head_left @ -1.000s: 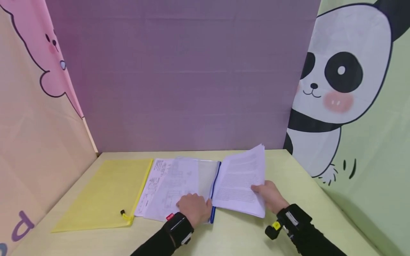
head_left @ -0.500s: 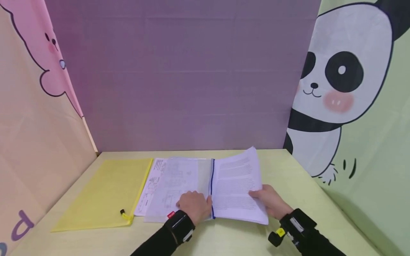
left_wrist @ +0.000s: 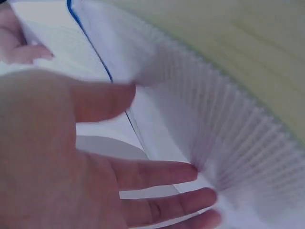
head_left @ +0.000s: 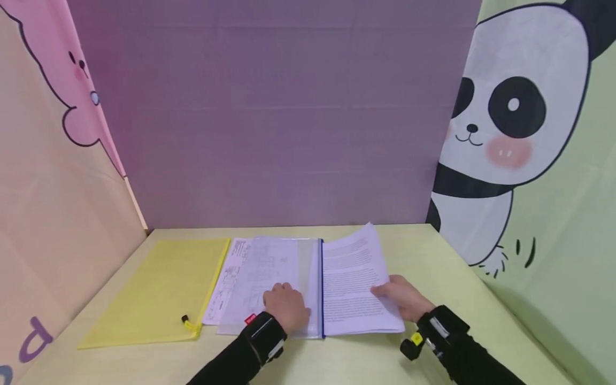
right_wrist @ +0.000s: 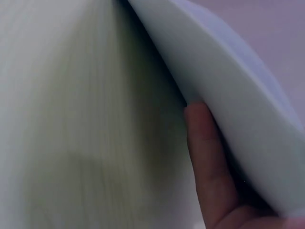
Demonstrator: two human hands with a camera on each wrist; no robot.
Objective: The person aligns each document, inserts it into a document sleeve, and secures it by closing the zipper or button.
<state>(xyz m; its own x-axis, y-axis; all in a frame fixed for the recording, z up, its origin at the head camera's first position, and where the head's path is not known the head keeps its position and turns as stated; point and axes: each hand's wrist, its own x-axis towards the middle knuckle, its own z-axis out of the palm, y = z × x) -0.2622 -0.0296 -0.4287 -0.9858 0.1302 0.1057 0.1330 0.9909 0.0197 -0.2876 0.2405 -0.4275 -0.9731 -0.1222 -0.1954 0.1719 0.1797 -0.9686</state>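
A clear zip folder point(head_left: 276, 256) with a blue slider edge point(head_left: 323, 289) lies in the middle of the table in the head view. My left hand point(head_left: 286, 307) rests on it; in the left wrist view its fingers point(left_wrist: 157, 174) are extended across the see-through plastic. A stack of printed papers point(head_left: 353, 272) reaches out to the right past the blue edge, part of it inside the folder. My right hand point(head_left: 404, 299) pinches the stack's right side, thumb on top. From the right wrist view, a finger point(right_wrist: 207, 143) supports the papers point(right_wrist: 228, 90) from underneath, with their edge raised over the table.
A yellow folder point(head_left: 154, 294) with a yellow-and-black pull tab point(head_left: 189, 323) lies flat on the left. Sheets with handwriting point(head_left: 233, 272) stick out beside it, partly under the clear folder. A purple panel point(head_left: 289, 117) stands behind the table point(head_left: 366, 363).
The papers have come down and left, against the folder's opening. The blue edge has straightened and lies flatter. My left hand has shifted slightly left; my right hand keeps its pinch.
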